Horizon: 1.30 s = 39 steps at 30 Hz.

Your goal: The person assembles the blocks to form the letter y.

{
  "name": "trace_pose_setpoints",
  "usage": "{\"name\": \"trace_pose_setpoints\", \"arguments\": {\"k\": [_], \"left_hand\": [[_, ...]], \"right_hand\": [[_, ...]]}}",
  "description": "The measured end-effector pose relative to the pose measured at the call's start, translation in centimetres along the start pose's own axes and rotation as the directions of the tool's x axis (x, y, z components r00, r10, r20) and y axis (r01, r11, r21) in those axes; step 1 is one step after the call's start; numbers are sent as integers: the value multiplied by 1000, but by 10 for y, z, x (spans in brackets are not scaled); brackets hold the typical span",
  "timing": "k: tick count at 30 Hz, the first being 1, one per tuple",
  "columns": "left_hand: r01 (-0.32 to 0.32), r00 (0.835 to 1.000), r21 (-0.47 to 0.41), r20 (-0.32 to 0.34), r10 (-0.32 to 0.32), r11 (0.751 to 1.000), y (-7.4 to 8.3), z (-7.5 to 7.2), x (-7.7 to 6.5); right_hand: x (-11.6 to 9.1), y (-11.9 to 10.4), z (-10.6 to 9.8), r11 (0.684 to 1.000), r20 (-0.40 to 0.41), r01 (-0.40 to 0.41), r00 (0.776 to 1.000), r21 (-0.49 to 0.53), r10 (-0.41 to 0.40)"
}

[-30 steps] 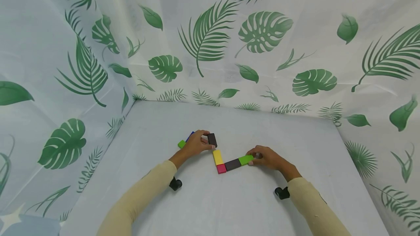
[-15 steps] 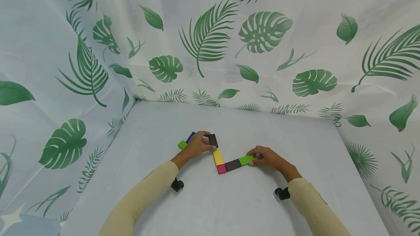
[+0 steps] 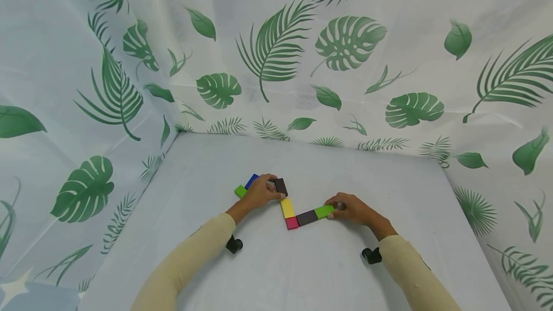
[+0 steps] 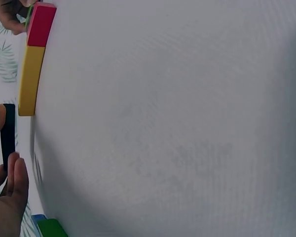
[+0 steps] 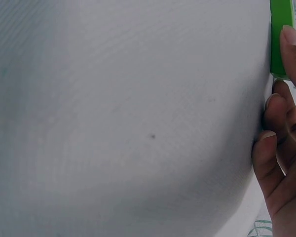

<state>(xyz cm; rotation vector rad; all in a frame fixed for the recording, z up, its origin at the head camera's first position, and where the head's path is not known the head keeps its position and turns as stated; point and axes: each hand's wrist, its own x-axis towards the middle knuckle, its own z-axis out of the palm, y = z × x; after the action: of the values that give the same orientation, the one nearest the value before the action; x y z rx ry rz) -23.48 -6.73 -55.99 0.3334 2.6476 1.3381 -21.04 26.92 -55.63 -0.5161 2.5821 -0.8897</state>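
Note:
Between thumb and fingers my left hand point(image 3: 260, 192) pinches a black block point(image 3: 281, 187), held right at the far end of a yellow block point(image 3: 287, 208). In the left wrist view the black block point(image 4: 8, 133) shows edge-on, a little off the yellow block point(image 4: 31, 81). A red block point(image 3: 291, 223) adjoins the yellow one at the near corner. From there a second black block point(image 3: 306, 217) and a green block point(image 3: 324, 211) run rightward in line. My right hand point(image 3: 352, 207) pinches the outer end of that green block, thumb on its near side in the right wrist view.
Left of my left hand lie a blue block point(image 3: 251, 180) and another green block point(image 3: 240, 190), both partly covered by the hand. A white cloth point(image 3: 328, 272) covers the table. Leaf-printed curtains point(image 3: 276, 61) rise behind and at both sides.
My left hand has shifted slightly right and toward me, bringing its black block down to the yellow block's end. More of the blue block shows. My right hand has stayed on the green block.

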Motion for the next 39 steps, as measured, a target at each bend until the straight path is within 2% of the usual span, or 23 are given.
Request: {"name": "trace_pose_setpoints", "arguments": {"k": [9, 39], "left_hand": [[48, 999, 43, -5, -47, 998, -1, 7, 0], [30, 999, 61, -24, -28, 998, -2, 12, 0]], "right_hand": [[0, 2, 1, 1000, -1, -2, 1000, 2, 2], [1, 1, 1, 1000, -7, 5, 1000, -7, -5]]}}
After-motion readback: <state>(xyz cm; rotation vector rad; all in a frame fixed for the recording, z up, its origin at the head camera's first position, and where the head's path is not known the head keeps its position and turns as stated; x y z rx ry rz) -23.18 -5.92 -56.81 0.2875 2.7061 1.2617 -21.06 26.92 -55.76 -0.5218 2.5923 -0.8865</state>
